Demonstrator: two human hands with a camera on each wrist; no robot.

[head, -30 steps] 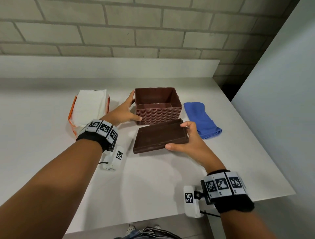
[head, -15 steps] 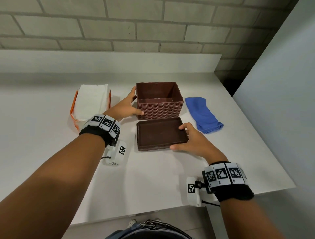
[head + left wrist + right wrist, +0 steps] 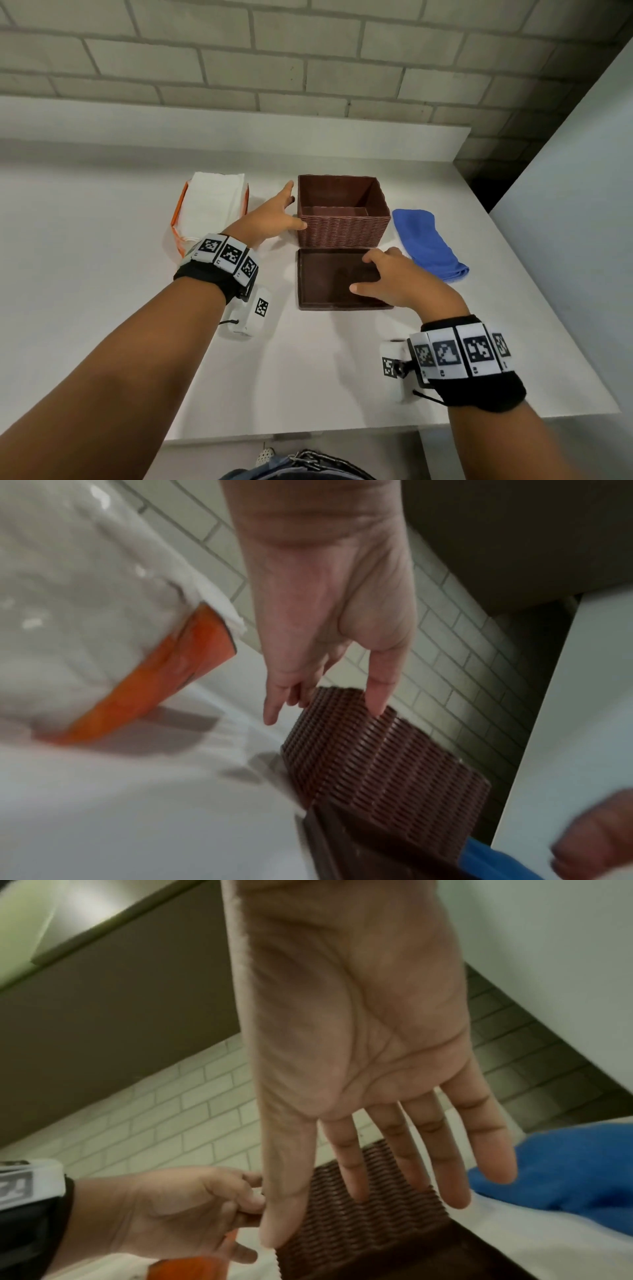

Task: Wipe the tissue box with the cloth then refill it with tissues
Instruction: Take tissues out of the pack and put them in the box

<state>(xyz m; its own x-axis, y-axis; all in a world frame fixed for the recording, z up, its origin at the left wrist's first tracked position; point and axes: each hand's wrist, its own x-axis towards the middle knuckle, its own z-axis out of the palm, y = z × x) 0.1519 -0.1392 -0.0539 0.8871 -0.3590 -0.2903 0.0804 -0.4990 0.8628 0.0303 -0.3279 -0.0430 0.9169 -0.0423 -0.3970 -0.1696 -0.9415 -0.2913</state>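
Tissue pack (image 3: pixel 212 202) left of box (image 3: pixel 342 214); lid (image 3: pixel 329 281) before; cloth (image 3: pixel 424 243) right.

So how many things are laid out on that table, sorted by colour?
Brown: 2, the woven tissue box and its lid, lying flat in front of it
White with orange wrapper: 1, the tissue pack
Blue: 1, the cloth
Total: 4

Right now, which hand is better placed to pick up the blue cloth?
Right. The right hand is open over the lid, next to the blue cloth on the table's right side. The left hand is at the far side of the tissue box.
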